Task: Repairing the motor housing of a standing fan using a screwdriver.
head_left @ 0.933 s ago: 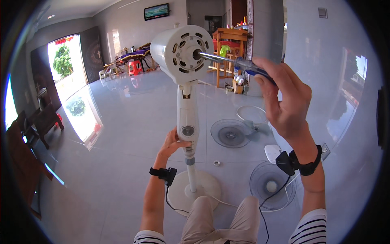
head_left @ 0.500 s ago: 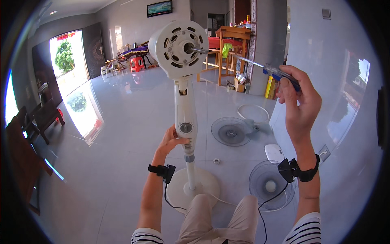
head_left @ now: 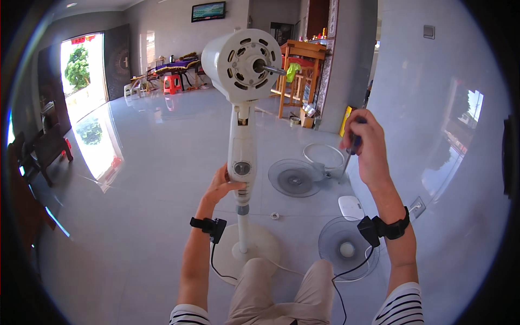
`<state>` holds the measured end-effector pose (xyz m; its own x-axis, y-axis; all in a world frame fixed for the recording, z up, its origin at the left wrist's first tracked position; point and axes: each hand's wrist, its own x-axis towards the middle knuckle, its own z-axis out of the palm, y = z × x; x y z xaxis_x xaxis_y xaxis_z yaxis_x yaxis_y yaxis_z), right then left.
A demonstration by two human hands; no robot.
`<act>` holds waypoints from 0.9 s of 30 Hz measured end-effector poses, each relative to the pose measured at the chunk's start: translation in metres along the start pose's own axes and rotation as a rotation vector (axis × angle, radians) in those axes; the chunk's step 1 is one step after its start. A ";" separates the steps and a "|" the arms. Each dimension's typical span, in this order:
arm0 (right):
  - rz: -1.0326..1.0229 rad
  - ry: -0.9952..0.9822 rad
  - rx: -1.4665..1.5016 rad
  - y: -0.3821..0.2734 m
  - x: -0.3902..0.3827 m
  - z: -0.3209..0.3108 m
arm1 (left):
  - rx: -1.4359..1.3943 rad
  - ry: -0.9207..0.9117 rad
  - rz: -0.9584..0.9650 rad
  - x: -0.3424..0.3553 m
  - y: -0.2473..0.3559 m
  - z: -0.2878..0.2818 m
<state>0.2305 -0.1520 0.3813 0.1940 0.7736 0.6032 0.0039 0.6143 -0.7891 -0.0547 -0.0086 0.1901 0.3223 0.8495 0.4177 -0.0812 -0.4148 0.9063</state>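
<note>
Glossy floor (head_left: 151, 216) bearing an upright white pedestal fan (head_left: 242, 138), clasped at its column by the left grip (head_left: 219, 187), while the right grip (head_left: 368, 146), raised apart to the right, is wrapped around a dark-handled screwdriver (head_left: 356, 143) pointing downward.

Honestly can't read any text here. The white fan's neck (head_left: 241, 146) has small dark marks under the dial (head_left: 242, 169), too tiny to make out, and the pale strip (head_left: 332, 20) on the pillar has shapes that might be characters, but it's all blurry.
</note>
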 end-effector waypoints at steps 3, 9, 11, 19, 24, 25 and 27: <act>-0.356 -0.036 -0.545 0.003 -0.002 0.003 | 0.044 -0.009 -0.001 0.003 0.004 0.004; -0.813 -0.121 -0.890 -0.034 0.007 0.071 | 0.039 0.007 0.002 0.001 0.001 0.002; -1.037 0.004 -1.027 -0.039 0.014 0.087 | 0.024 0.008 0.003 0.002 -0.001 0.003; -1.012 -0.060 -1.366 -0.046 0.019 0.092 | 0.040 0.048 0.042 0.003 -0.010 0.000; -1.148 -0.071 -1.359 -0.047 0.032 0.095 | 0.044 0.045 0.050 0.001 -0.003 0.002; -1.159 -0.104 -1.429 -0.047 0.033 0.096 | 0.045 0.043 0.042 0.001 -0.001 0.002; -1.168 -0.136 -1.497 -0.048 0.038 0.097 | 0.057 0.054 0.030 -0.001 -0.001 0.003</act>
<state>0.1427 -0.1373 0.4530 -0.6003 0.1820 0.7788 0.7979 0.2032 0.5675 -0.0517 -0.0100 0.1890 0.2691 0.8521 0.4490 -0.0359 -0.4569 0.8888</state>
